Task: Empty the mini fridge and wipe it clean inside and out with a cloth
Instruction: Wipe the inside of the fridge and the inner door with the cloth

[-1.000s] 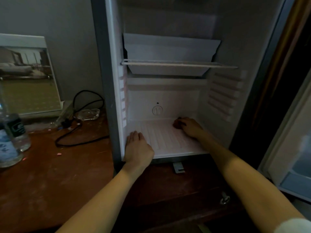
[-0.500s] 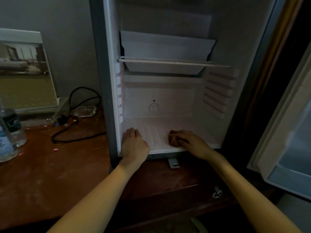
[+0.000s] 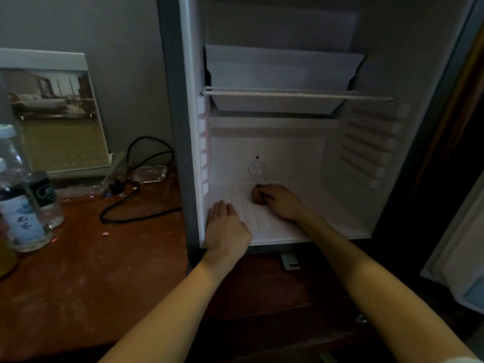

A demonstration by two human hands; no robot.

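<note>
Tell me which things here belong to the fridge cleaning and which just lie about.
Job: fridge, left hand flat on its floor, right hand curled over a dark cloth, barely visible.
Lying about on the desk: bottles, cable, glass dish, picture.

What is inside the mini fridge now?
No food or drink shows. A wire shelf sits near the top, a round dial on the back wall. The left hand lies flat on the floor; the right hand is curled there, its fingers covering whatever it holds.
</note>
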